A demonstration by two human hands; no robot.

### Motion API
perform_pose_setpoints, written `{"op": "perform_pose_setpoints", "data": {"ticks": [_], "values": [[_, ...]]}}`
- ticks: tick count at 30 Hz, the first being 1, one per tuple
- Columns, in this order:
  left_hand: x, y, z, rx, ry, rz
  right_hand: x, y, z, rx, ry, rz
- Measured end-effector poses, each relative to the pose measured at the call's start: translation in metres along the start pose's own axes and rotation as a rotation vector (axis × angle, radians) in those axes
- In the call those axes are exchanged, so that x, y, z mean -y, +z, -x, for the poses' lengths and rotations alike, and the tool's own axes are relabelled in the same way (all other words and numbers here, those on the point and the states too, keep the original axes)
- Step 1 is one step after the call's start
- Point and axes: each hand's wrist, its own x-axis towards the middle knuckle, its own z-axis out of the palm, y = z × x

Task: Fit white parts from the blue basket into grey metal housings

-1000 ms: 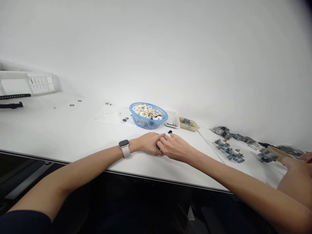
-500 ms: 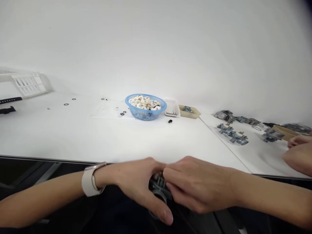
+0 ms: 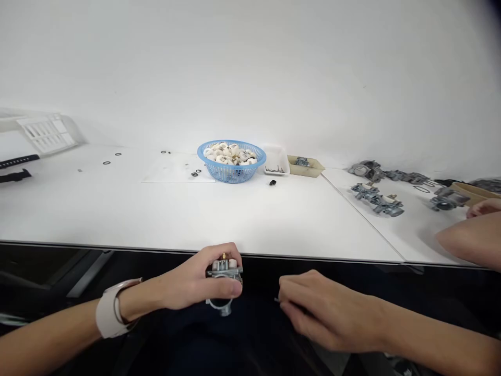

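A small grey metal carburetor (image 3: 224,272) is gripped in my left hand (image 3: 195,279), just in front of the table edge. White float pieces and a brass tip show at its top, and a round bore faces me below my thumb. My right hand (image 3: 317,308) is apart from it, to the right, with fingers pinched together. A thin light sliver sticks out at the fingertips; its kind is too small to make out. A pale watch band (image 3: 111,315) is on my left wrist.
A blue basket (image 3: 231,173) of white floats stands on the table, beside a white tray (image 3: 287,171) of small parts and a tan tray (image 3: 319,169). Rubber rings (image 3: 106,163) lie at left. Other carburetors (image 3: 387,206) sit at right, near another person's arm (image 3: 469,237).
My hands were together at the carburetor and are now apart. My left hand has moved left with the carburetor; my right hand has drawn back to the right, fingers still pinched.
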Motion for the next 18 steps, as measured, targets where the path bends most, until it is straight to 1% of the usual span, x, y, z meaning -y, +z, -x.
{"op": "perform_pose_setpoints", "data": {"ticks": [2,4,6,7,8,9,11,13,15,18], "values": [[-0.006,0.000,0.008,-0.066,0.022,-0.109,-0.003,-0.005,0.006,-0.096,0.058,0.067],[-0.015,0.000,0.011,-0.141,0.067,-0.302,-0.008,-0.012,0.007,-0.182,0.083,0.117],[-0.024,-0.002,0.006,-0.214,0.156,-0.551,-0.019,-0.022,0.004,-0.267,0.091,0.160],[-0.027,-0.005,-0.001,-0.248,0.212,-0.662,-0.028,-0.028,0.001,-0.329,0.111,0.179],[-0.029,-0.010,-0.011,-0.282,0.262,-0.772,-0.038,-0.036,-0.002,-0.383,0.142,0.207],[-0.031,-0.016,-0.023,-0.319,0.285,-0.816,-0.050,-0.044,-0.004,-0.436,0.168,0.242],[-0.031,-0.031,-0.051,-0.395,0.319,-0.860,-0.077,-0.064,-0.010,-0.529,0.224,0.305],[-0.027,-0.048,-0.082,-0.430,0.340,-0.880,-0.103,-0.085,-0.016,-0.597,0.286,0.360],[-0.023,-0.063,-0.111,-0.434,0.356,-0.889,-0.127,-0.107,-0.024,-0.637,0.343,0.402],[-0.015,-0.078,-0.144,-0.434,0.379,-0.876,-0.157,-0.136,-0.042,-0.614,0.422,0.428]]}}
